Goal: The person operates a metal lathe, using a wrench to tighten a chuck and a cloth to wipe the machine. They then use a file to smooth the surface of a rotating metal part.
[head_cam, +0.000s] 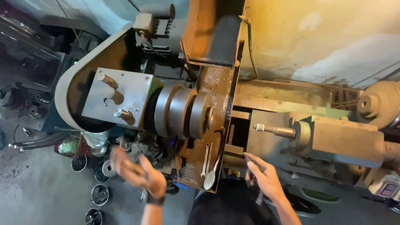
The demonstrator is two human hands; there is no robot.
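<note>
I look down on a lathe with a grey round chuck (179, 111) at its middle. My left hand (135, 171) hangs in the air below and left of the chuck, blurred by motion, fingers spread and holding nothing. My right hand (263, 175) rests at the lower edge of the machine bed, below the tailstock spindle (276, 131); its fingers are loosely curled and I cannot tell whether it grips a handle. A rusty brown splash guard (216, 104) stands between the chuck and the tailstock. A spoon-like tool (210, 177) and a wrench (205, 160) lie on the guard's lower tray.
The grey headstock box (118, 98) with lever knobs is at the left. Several small metal cups (100, 193) sit on the floor below it. A motor (156, 27) is at the top. The grey tailstock body (346, 139) fills the right side.
</note>
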